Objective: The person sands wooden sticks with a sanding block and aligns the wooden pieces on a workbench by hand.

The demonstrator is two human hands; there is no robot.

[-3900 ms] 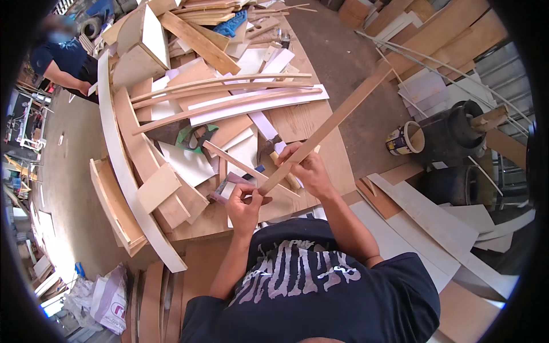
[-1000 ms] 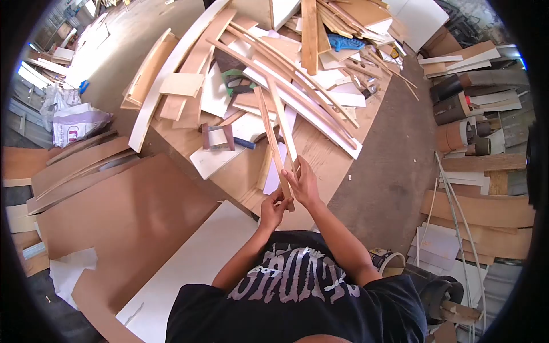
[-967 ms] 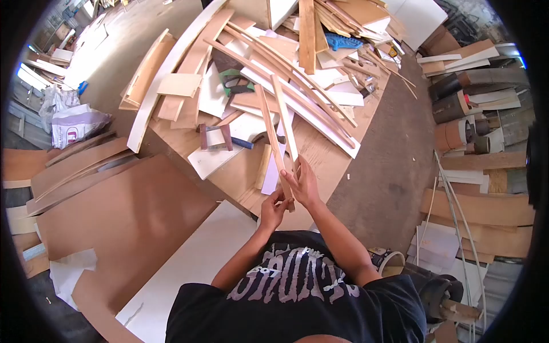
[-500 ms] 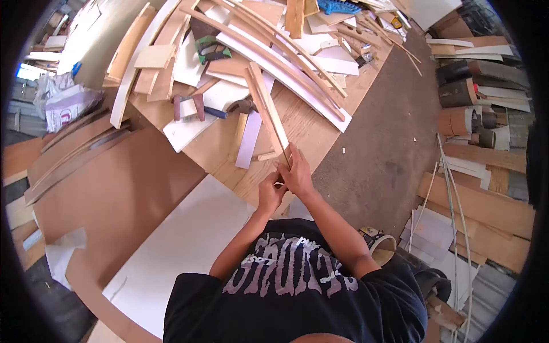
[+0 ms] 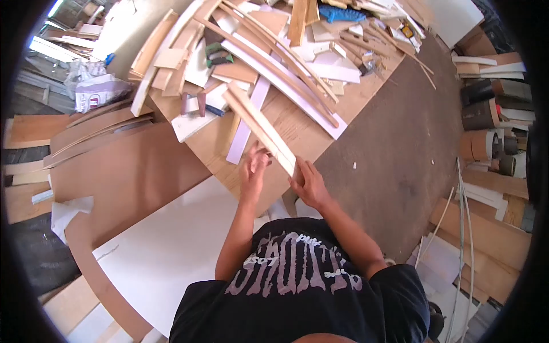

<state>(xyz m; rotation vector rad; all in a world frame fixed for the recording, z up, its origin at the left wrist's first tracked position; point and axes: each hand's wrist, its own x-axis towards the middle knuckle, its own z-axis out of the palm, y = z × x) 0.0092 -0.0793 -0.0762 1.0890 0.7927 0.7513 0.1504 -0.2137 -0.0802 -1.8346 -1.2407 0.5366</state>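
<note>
Two pale wooden strips (image 5: pixel 260 130) lie side by side and slant up and left over the worktable. My right hand (image 5: pixel 310 184) is closed round their near end. Left of the strips, my left hand (image 5: pixel 254 166) is raised with its fingers bent and apart, somewhat blurred, and I see nothing in it. Beyond the strips lie a lilac board (image 5: pixel 240 140), a blue-handled tool (image 5: pixel 214 110) and a green-handled tool (image 5: pixel 218 55).
The plywood worktable (image 5: pixel 229 174) carries a heap of offcuts and several long curved strips (image 5: pixel 286 63). A large white sheet (image 5: pixel 171 234) and a brown panel (image 5: pixel 137 171) lie at the left. Boards (image 5: pixel 486 234) and thin rods (image 5: pixel 460 251) stand at the right.
The two strips, spread apart earlier, now lie together and tilt further left. My left hand has let go of their near end and moved up and left. The view has shifted.
</note>
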